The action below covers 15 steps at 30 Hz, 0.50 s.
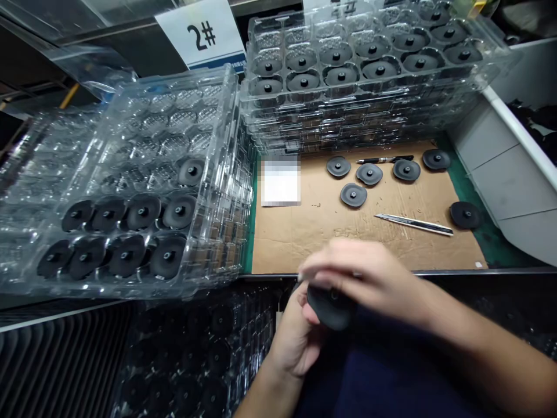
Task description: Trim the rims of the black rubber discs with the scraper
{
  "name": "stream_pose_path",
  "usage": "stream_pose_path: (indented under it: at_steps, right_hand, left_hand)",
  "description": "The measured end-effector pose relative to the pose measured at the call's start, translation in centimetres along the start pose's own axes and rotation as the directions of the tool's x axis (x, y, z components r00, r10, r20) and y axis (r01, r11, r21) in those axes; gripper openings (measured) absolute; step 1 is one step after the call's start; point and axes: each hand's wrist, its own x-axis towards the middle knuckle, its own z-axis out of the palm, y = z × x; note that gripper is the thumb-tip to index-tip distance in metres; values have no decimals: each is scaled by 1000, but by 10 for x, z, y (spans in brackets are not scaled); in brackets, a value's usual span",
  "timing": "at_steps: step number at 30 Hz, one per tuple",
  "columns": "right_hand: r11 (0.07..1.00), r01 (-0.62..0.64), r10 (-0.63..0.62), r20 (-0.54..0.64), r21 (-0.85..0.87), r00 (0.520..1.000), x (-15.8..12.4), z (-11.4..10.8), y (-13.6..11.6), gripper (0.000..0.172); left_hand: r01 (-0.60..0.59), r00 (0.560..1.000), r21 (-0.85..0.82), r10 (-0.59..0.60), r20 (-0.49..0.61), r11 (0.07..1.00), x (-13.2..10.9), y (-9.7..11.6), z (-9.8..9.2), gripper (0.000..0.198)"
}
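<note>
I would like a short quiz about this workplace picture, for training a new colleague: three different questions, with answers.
1. What does the left hand hold, with the right hand over it?
2. True or false: the knife lies nearer to the hands than the pen.
3. The white sign at upper left reads: A) 7#, B) 2#, C) 4#.

Key: 1. A black disc-like part; 2. True; 3. B.
</note>
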Motion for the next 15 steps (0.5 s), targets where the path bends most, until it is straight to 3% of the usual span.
stream_pose_path:
  at_steps: [1, 3, 5, 10, 13, 15]
  right_hand:
    - [994, -108, 107, -52, -4, 993, 0, -3, 11, 21]
    - [939, -338, 325, -167, -56, 931, -8, -2, 35, 21]
    - [874, -479, 458, -187, -84, 869, -24, 8, 59, 23]
    - [841, -537, 531, -90, -67, 842, -65, 39, 85, 26]
    - [824, -564, 548, -182, -45, 816, -58, 29, 67, 29]
    - [857, -514, 487, -270, -38, 831, -42, 18, 41, 28]
  left_hand:
    - [19, 999, -26, -18, 43, 999, 0, 2, -3, 58]
    - [57, 990, -93, -44, 133, 994, -1, 6, -8, 66]
    - [77, 980, -156, -47, 192, 985, -1, 9, -13, 65]
    - [95, 977, -206, -52, 207, 974, -1, 11, -20, 63]
    - [81, 978, -179, -44, 205, 980, 0, 11, -19, 65]
    - [46, 981, -160, -14, 192, 986, 2, 11, -18, 64]
